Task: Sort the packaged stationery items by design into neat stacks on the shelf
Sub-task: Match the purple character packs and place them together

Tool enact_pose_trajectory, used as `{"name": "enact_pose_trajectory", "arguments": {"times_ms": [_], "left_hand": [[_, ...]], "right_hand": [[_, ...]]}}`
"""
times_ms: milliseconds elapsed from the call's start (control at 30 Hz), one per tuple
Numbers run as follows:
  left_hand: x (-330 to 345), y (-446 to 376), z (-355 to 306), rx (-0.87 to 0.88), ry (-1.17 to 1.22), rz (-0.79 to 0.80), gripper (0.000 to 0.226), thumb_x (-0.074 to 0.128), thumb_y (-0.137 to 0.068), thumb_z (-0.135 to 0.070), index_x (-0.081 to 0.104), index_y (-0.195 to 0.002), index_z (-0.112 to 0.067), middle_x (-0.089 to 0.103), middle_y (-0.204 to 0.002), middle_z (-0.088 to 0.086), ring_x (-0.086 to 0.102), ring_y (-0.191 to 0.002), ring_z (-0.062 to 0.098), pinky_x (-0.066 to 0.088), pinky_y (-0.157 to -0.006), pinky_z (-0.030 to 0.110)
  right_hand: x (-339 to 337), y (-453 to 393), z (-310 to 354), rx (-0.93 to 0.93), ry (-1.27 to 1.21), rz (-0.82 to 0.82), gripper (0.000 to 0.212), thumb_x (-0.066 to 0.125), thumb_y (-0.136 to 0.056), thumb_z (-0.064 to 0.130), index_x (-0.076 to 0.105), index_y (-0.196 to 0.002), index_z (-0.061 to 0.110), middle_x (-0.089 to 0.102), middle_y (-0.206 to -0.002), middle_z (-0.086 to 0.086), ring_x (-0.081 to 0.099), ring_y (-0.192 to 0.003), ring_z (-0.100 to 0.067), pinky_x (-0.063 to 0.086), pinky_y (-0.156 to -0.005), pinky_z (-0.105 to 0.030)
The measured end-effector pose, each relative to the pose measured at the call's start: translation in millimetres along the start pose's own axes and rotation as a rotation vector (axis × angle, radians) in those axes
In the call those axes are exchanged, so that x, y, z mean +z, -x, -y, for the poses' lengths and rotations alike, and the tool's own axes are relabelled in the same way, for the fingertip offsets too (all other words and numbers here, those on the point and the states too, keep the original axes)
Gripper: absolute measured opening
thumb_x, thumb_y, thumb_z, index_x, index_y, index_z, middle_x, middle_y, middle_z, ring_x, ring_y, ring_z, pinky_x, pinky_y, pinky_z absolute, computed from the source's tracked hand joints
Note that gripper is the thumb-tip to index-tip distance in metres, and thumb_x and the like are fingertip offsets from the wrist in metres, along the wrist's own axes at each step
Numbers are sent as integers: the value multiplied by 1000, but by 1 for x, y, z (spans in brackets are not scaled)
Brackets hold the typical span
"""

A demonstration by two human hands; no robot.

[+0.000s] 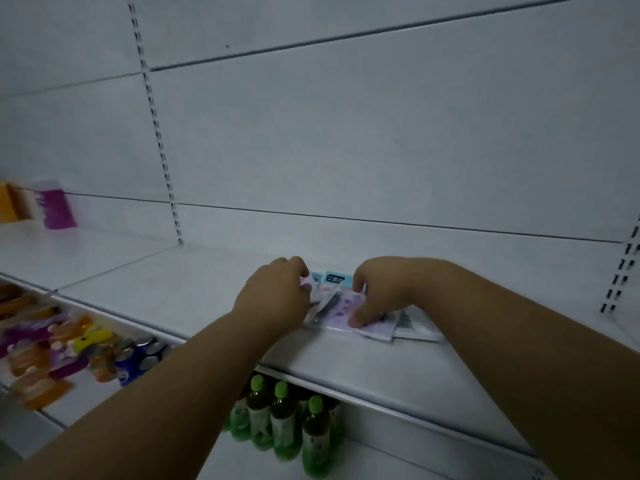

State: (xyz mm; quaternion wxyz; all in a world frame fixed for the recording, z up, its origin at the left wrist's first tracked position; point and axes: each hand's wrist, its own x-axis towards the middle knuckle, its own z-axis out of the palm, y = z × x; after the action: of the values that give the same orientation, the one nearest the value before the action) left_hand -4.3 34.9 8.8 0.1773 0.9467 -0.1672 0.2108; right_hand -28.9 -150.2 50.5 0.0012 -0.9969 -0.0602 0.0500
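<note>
A small pile of flat packaged stationery items [341, 311] lies on the white shelf [180, 289], just right of centre. The packs overlap loosely; the top ones are lilac and pink, a blue-topped pack [334, 278] shows behind them, and a grey-and-white pack [415, 323] sticks out at the right. My left hand [273, 296] pinches the left edge of a pack in the pile. My right hand [381, 292] presses on the lilac pack, thumb on its near edge and fingers on its far edge. Both hands hide much of the pile.
A purple-and-white item [55, 206] and an orange pack [12, 202] stand at the shelf's far left, blurred. On the lower shelf are green-capped bottles [284, 417], drink cans [138, 355] and colourful packets [41, 348]. White back panels with slotted uprights [159, 133] rise behind.
</note>
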Motion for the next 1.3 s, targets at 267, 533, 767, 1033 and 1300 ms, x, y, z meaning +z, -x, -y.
{"name": "enact_pose_trajectory", "arguments": {"times_ms": [267,533,767,1033,1300], "left_hand": [[22,-35,31,-18,-277,170,56,47,-80,-62,55,-113,-18,58,-110,7,53,-101,26,37,-75,36],[19,-52,28,-36,40,314,77,70,-58,-67,51,-116,-20,49,-112,11,56,-98,29,50,-84,37],[11,-66,36,-99,540,228,66,73,-77,-14,40,-134,-9,60,-122,17,60,-104,31,48,-83,34],[-8,-50,19,39,1003,185,27,61,-78,-4,60,-93,-25,69,-90,1,66,-80,20,59,-73,40],[-2,-19,-68,62,1212,440,56,75,-76,-6,45,-119,-25,69,-98,-1,68,-82,17,57,-74,37]], "right_hand": [[-3,11,11,280,-158,-207,29,72,-77,32,60,-78,6,57,-71,-7,49,-59,-18,37,-51,-27],[-8,34,12,476,-660,-666,15,59,-87,18,57,-82,4,60,-77,-13,52,-65,-20,41,-59,-30],[-21,36,19,504,-939,-760,19,57,-88,9,54,-100,24,66,-97,-5,68,-84,-23,60,-72,-41],[-32,47,27,588,-917,-921,14,45,-89,26,54,-93,17,65,-92,-8,66,-77,-24,57,-58,-41],[-33,129,-7,760,-886,-1075,30,52,-86,34,60,-93,6,70,-89,-18,69,-58,-29,60,-57,-52]]}}
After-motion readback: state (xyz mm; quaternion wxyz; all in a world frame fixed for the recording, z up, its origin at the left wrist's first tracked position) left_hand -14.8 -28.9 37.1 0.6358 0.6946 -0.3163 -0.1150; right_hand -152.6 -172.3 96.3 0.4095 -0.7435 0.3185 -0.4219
